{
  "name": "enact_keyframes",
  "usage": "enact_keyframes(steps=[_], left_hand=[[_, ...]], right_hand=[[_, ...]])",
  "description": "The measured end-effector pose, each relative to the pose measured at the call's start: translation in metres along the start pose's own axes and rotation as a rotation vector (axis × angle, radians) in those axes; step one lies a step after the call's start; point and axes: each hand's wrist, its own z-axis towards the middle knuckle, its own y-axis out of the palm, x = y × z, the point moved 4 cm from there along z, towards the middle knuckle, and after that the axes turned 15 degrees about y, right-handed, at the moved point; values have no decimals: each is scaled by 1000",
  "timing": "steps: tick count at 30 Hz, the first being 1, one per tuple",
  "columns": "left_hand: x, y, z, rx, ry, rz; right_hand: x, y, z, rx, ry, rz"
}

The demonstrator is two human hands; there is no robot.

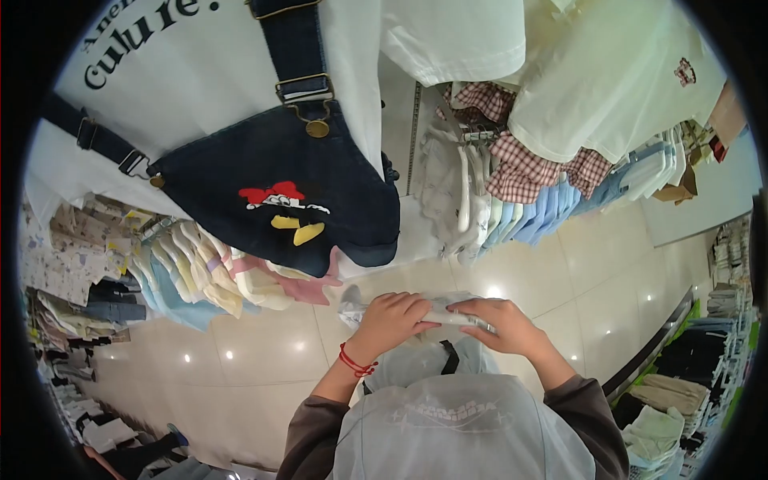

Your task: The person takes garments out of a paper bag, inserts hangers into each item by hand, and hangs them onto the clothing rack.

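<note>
Both hands hold a whitish folded bundle [448, 315] that looks like clear plastic film or a plastic-wrapped garment, in front of my chest. My left hand [394, 318], with a red cord bracelet at the wrist, closes around its left part. A crumpled translucent end sticks out past those knuckles. On the other side, my right hand [501, 324] grips with fingers on top and the thumb below. What lies inside the bundle is too unclear to tell. Below the hands is the pale grey top [464, 408] I wear, with dark sleeves and a black strap.
Dark denim overalls [280, 192] over a white shirt hang large at upper left. Small clothes on hangers [200, 268] line a rail beneath. Blue and white garments [536, 212] hang ahead to the right. Shelves of folded clothes [672, 400] stand at right, above a tiled floor [240, 392].
</note>
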Motion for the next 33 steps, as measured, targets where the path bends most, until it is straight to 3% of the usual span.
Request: enact_keyframes(steps=[2,8,11,14,17,20,24,26,28,30,33], left_hand=[[0,0,0,8,39,-47],[-17,26,6,-46,46,-87],[-11,44,24,-3,177,-115],[-1,66,45,-121,204,-216],[-16,78,71,-379,51,-456],[-75,110,85,67,-139,-822],[-166,158,120,391,-483,-415],[-211,196,131,459,-561,-244],[-229,212,139,468,-669,-341],[-240,233,146,410,-796,-720],[-244,241,155,362,-731,-557]], right_hand=[[-2,-1,-9,112,-148,17],[103,9,-63,-78,519,-107],[108,13,-77,-92,473,-121],[96,10,-69,95,345,66],[90,3,-67,-6,472,92],[107,7,-74,-38,464,156],[119,9,-81,-124,537,290],[127,12,-83,-145,580,309],[131,2,-81,-153,620,272],[142,-4,-82,-129,659,226],[152,-13,-78,-82,637,179]])
